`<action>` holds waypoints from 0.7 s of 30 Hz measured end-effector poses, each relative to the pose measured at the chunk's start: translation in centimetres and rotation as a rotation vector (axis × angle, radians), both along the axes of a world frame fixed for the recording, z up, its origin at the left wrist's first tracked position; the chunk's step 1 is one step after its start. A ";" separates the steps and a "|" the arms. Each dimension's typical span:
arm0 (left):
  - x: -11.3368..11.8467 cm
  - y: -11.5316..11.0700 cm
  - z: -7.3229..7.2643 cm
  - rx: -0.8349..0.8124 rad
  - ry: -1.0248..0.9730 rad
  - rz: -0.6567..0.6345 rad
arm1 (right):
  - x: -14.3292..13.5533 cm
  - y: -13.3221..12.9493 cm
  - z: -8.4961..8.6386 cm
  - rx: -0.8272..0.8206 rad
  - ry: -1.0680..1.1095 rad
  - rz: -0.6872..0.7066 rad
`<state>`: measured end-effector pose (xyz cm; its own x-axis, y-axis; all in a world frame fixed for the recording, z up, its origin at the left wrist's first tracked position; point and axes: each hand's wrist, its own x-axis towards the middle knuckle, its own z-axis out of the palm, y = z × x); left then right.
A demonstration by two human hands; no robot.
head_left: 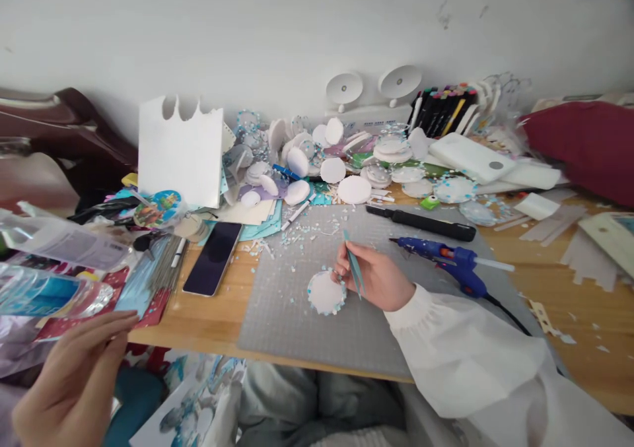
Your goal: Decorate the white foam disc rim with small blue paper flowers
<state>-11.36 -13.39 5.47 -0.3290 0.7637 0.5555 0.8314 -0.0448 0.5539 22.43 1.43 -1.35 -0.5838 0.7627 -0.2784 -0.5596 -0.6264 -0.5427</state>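
Observation:
My right hand (379, 274) is closed around teal tweezers (354, 265) above the grey cutting mat (282, 328). Its fingertips touch the right edge of a round white disc (327, 292), whose rim is lined with small blue and white bits. At the lower left, away from the disc, my left hand (74, 381) is raised with fingers stretched out and the thumb close beneath them; nothing shows in it. A blue glue gun (458, 259) with a clear glue stick lies right of my right hand, and a black pen-like tool (423, 224) lies behind it.
A phone (212, 259) lies left of the mat. White discs (333, 170) are heaped along the back near markers (443, 111). A white board (181, 153) with a cut edge stands at left. Paper scraps litter the mat; translucent strips (592, 259) lie at right.

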 end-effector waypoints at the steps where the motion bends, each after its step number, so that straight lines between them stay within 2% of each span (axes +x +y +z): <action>1: 0.9 0.1 0.0 -0.029 -0.002 -0.016 | 0.0 -0.1 0.0 -0.009 -0.004 0.003; 3: 3.1 0.7 -0.1 -0.086 -0.008 -0.109 | -0.2 -0.2 -0.1 -0.019 -0.010 0.007; 5: 5.2 1.8 -0.7 -0.156 0.076 -0.299 | -0.3 -0.3 -0.1 -0.022 -0.016 0.010; 7: 7.4 3.1 -1.8 -0.221 0.151 -0.455 | -0.4 -0.4 0.0 -0.018 -0.025 0.013; 11: 11.4 5.7 -4.1 -0.398 0.166 -0.730 | -0.4 -0.4 0.1 0.004 -0.044 0.017; 15: 13.5 7.6 -5.5 -0.414 0.165 -0.760 | -0.4 -0.4 0.2 0.069 -0.052 0.035; 21: 12.8 9.0 -5.8 -0.410 0.129 -0.755 | -0.4 -0.1 0.2 0.058 -0.052 0.033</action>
<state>1.41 -4.42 -0.31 0.3934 0.9003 0.1863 0.7170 -0.4273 0.5508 22.02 1.36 -1.11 -0.5946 0.7590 -0.2651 -0.5090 -0.6107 -0.6066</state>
